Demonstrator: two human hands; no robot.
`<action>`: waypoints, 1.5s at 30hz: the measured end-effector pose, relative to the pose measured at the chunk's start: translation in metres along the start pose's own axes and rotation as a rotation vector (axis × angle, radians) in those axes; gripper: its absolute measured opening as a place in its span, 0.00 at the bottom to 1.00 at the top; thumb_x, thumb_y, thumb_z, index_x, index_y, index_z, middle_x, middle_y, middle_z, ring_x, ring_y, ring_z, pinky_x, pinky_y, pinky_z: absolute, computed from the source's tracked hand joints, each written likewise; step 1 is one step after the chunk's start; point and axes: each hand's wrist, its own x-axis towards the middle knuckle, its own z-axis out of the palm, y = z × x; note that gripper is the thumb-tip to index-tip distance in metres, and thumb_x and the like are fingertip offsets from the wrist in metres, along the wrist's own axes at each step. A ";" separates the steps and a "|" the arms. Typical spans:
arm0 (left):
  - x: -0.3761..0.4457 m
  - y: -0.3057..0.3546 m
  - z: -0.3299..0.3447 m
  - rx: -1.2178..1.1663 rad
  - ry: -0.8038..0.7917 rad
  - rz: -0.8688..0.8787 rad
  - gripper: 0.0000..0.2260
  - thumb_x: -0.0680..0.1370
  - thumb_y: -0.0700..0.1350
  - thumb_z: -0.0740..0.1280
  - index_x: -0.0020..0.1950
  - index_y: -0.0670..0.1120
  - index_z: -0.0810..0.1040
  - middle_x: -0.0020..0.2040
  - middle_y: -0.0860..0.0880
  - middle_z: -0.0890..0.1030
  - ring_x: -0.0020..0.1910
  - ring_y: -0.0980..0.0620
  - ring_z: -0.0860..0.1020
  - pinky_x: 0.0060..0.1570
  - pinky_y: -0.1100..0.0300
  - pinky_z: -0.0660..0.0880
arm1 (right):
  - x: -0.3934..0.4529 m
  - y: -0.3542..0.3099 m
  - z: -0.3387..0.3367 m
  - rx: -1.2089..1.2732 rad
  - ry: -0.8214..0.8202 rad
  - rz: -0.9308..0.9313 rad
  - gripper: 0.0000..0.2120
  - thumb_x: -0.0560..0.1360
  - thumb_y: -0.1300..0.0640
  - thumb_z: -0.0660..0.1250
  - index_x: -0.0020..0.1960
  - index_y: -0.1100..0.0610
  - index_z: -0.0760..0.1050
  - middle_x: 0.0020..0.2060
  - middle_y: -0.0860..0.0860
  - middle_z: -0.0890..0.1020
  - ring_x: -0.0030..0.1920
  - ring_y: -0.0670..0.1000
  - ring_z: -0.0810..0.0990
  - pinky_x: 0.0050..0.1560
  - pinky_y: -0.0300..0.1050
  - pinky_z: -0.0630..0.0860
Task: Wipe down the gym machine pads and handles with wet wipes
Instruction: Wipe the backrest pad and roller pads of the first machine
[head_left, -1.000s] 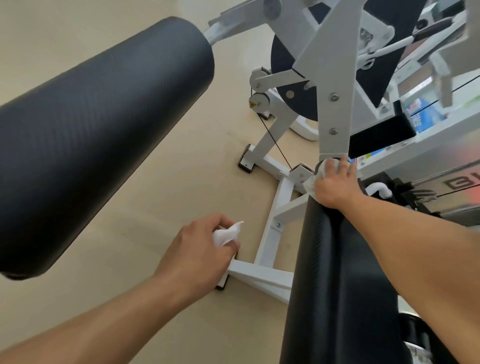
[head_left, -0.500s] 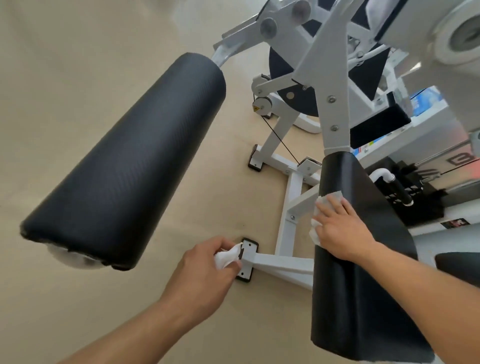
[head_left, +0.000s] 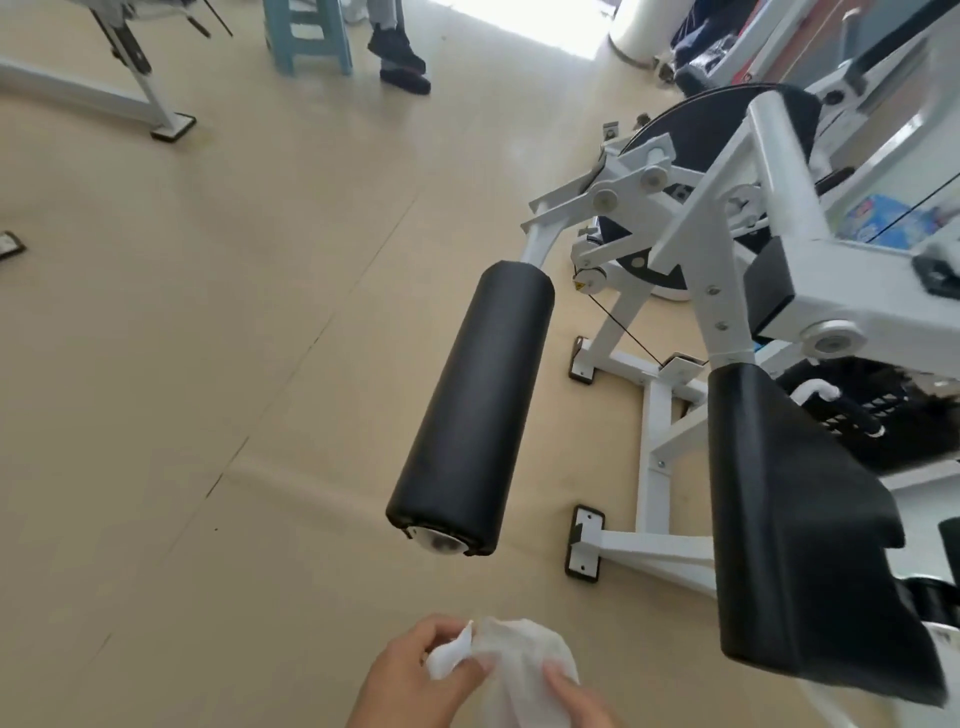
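Note:
A white-framed gym machine fills the right side. Its black roller pad juts toward me at the middle, and a flat black pad hangs at the right. At the bottom edge my left hand pinches a small crumpled wet wipe. My right hand holds a larger white wipe that is draped over its fingers. Both hands are close together, below and apart from both pads.
The beige floor spreads to the left. White frame feet rest on it under the pads. A person's dark shoes and a blue stool are at the top. Another machine's white leg stands at top left.
My right hand has left the flat black pad and come back to my left hand at the bottom edge. The view has pulled back and up, showing more floor.

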 end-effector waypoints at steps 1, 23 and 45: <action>-0.011 0.005 -0.013 -0.019 -0.011 -0.010 0.12 0.68 0.57 0.79 0.48 0.59 0.84 0.43 0.66 0.84 0.45 0.67 0.80 0.43 0.73 0.71 | -0.042 -0.073 0.033 0.302 -0.078 0.079 0.08 0.79 0.62 0.67 0.51 0.59 0.85 0.46 0.52 0.88 0.50 0.52 0.86 0.62 0.46 0.78; -0.069 0.111 -0.067 -0.259 -0.041 -0.093 0.14 0.76 0.58 0.72 0.49 0.48 0.85 0.37 0.51 0.83 0.36 0.50 0.78 0.42 0.53 0.74 | -0.116 -0.311 0.008 0.701 -0.257 0.166 0.18 0.84 0.50 0.61 0.65 0.60 0.81 0.61 0.60 0.83 0.62 0.59 0.82 0.67 0.59 0.76; 0.095 0.072 -0.047 -0.127 0.128 -0.321 0.39 0.68 0.56 0.80 0.74 0.53 0.64 0.71 0.50 0.73 0.60 0.48 0.74 0.60 0.51 0.74 | 0.028 -0.327 0.015 0.051 0.342 0.069 0.17 0.85 0.45 0.58 0.71 0.41 0.76 0.60 0.41 0.82 0.59 0.46 0.78 0.62 0.50 0.76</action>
